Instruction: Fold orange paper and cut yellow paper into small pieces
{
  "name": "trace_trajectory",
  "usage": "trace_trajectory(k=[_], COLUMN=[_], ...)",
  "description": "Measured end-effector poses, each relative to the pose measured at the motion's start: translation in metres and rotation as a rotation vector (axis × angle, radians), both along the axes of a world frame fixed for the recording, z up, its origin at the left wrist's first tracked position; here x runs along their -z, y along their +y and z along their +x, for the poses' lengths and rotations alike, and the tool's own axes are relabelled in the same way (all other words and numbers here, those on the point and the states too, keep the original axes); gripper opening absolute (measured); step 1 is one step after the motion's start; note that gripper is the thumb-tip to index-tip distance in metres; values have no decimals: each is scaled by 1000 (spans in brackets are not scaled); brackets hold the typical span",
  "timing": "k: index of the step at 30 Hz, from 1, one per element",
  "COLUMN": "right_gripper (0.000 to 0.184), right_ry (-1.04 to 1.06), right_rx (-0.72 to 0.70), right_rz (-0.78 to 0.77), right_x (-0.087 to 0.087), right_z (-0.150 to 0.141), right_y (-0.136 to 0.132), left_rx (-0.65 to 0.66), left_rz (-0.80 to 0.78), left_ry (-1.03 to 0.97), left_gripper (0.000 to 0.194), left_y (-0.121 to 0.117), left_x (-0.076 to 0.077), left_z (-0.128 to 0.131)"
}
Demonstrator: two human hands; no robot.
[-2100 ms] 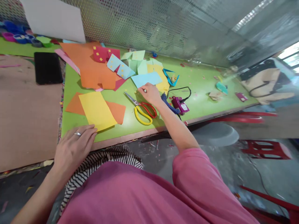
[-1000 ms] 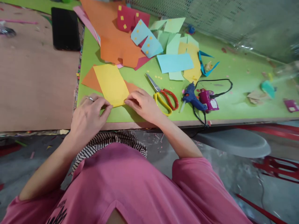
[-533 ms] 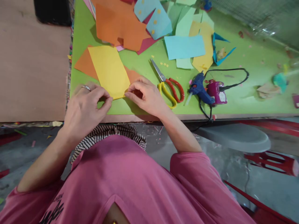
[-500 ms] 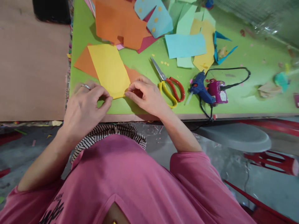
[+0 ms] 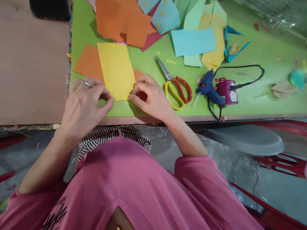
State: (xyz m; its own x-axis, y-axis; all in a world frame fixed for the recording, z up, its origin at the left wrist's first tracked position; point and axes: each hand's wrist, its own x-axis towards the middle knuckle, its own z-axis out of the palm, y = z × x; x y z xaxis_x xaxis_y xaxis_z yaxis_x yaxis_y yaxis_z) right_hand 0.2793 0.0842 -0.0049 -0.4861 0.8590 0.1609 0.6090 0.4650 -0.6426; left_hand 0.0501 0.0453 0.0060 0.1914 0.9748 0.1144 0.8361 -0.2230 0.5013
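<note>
A sheet of yellow paper [image 5: 117,70] lies on the green tabletop, over an orange paper piece [image 5: 89,62] that sticks out on both sides. My left hand [image 5: 83,102], with a ring on one finger, pinches the near left corner of the yellow sheet. At the near right corner, the thumb and fingers of my right hand [image 5: 151,97] are closed on the same sheet. A narrow fold seems to run along the near edge between the two hands. Scissors [image 5: 174,84] with one red and one yellow handle lie just right of my right hand, blades partly apart.
A blue glue gun [image 5: 208,88] leans by a purple box [image 5: 229,92], with a black cord looping around. Cut orange paper [image 5: 124,22], light blue paper [image 5: 193,43] and green paper lie at the back. A grey stool [image 5: 249,139] stands below the table edge.
The yellow paper has turned slightly, its far edge swinging right and now standing straighter. Both hands keep their pinch at its near edge. The camera view has shifted a little.
</note>
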Motion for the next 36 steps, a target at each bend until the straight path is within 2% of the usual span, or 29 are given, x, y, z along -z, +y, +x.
trace_trajectory(k=[5, 12, 15, 19, 22, 27, 30, 36], right_gripper=[13, 10, 10, 11, 12, 13, 11, 12], right_ry=[-17, -30, -18, -3, 5, 21, 20, 36], right_rx=[7, 22, 24, 26, 21, 24, 31, 40], right_rz=[0, -14, -17, -27, -37, -7, 2, 1], right_x=[1, -2, -3, -3, -2, -1, -1, -2], right_z=[-2, -3, -3, -4, -3, -3, -3, -3], right_y=[-1, -2, -2, -2, -1, -2, -3, -3], left_rx=[6, 11, 51, 90, 86, 175, 177, 165], left_rz=[21, -38, -10, 100, 123, 185, 234, 230], left_ry=[20, 45, 25, 80, 160, 147, 206, 207], left_gripper=[17, 16, 26, 40, 46, 68, 73, 74], left_y=[2, 1, -3, -19, -38, -62, -66, -65], left_x=[-1, -8, -7, -2, 4, 18, 23, 22], left_z=[0, -3, -3, 4, 15, 33, 38, 39])
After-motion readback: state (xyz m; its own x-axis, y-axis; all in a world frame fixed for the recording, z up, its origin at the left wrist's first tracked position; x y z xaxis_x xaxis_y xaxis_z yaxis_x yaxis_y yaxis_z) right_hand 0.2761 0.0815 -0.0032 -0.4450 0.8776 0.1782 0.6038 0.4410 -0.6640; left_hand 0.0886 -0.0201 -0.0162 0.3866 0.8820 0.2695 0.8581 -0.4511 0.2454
